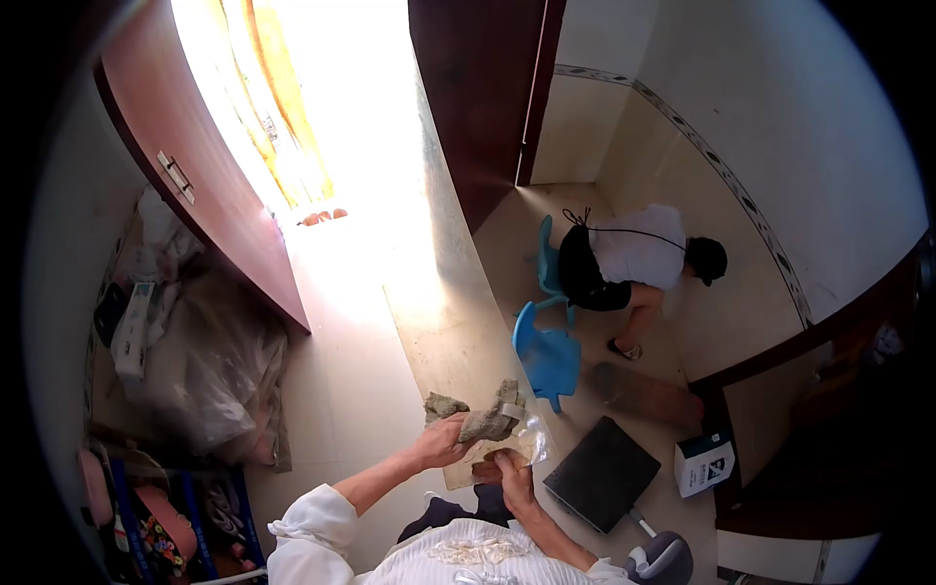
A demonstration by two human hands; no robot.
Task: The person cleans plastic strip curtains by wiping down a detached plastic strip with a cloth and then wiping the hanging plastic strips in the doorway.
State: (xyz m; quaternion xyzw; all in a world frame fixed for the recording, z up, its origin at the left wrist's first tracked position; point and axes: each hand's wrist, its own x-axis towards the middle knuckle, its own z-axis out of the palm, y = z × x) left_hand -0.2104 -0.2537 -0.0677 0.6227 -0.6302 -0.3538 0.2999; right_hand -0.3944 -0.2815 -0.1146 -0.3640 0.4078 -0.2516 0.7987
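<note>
A grey-green cloth is bunched in my left hand, with its fingers closed around it. One end of the cloth hangs to the left and another stands up at the right, near a small white patch. Just below and to the right, my right hand has its fingers curled at the near end of a long beige panel. What those fingers hold, if anything, is hidden. A shiny clear patch, like plastic, shows beside the right hand.
A person in a black cap bends forward on the right, by blue chairs. A black flat-topped object and a white box stand at lower right. Left are a reddish door, plastic-wrapped bundles and a shoe rack.
</note>
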